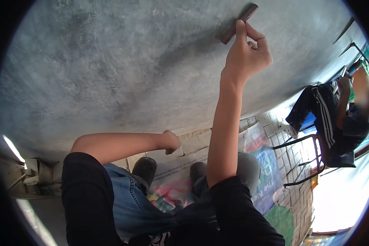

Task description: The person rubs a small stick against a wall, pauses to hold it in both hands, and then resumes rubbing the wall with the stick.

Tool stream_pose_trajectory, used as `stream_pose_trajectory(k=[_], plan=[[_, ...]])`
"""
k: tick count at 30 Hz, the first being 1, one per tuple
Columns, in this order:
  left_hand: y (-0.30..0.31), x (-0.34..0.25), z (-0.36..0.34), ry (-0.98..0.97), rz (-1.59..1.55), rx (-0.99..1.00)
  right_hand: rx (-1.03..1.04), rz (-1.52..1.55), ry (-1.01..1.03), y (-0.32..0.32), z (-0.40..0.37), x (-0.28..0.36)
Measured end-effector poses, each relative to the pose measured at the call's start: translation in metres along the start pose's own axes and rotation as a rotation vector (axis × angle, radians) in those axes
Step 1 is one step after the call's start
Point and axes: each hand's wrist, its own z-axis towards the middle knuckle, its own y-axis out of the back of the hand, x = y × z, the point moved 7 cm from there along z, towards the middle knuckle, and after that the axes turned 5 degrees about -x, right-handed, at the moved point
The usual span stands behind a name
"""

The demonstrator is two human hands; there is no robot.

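A grey, mottled wall (131, 69) fills the upper part of the view. High on it, right of centre, my right hand (250, 51) pinches a thin dark reddish-brown bar (250, 13) between thumb and fingers. The bar lies slanted against or very near the wall, and its shadow falls to the lower left. Lower down, my left hand (172, 142) hangs near the foot of the wall with its fingers curled in. Whether anything is inside that hand is hidden.
A printed banner (266, 180) covers part of the brick paving (293, 164) below. At the right, a person (332, 119) in dark clothes sits on a black metal-framed chair (301, 180). Broken blocks (37, 174) lie at the lower left.
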Motion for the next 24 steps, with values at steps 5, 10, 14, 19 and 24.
stream_pose_trajectory(k=[5,10,14,19,24], plan=[[-0.017,-0.007,-0.009,-0.106,-0.049,-0.115,0.126,-0.088,-0.061,0.005,-0.002,0.002],[-0.012,-0.015,-0.006,-0.133,-0.026,-0.108,0.257,-0.206,0.074,0.021,-0.026,-0.013],[-0.001,-0.011,0.019,-0.038,0.033,-0.112,0.268,-0.221,0.028,0.024,-0.027,-0.015],[0.002,-0.005,0.023,-0.022,0.065,-0.114,0.122,-0.217,0.195,0.008,-0.003,0.000],[-0.011,-0.007,0.004,0.004,0.120,-0.115,0.086,-0.152,0.086,0.006,0.001,0.009]])
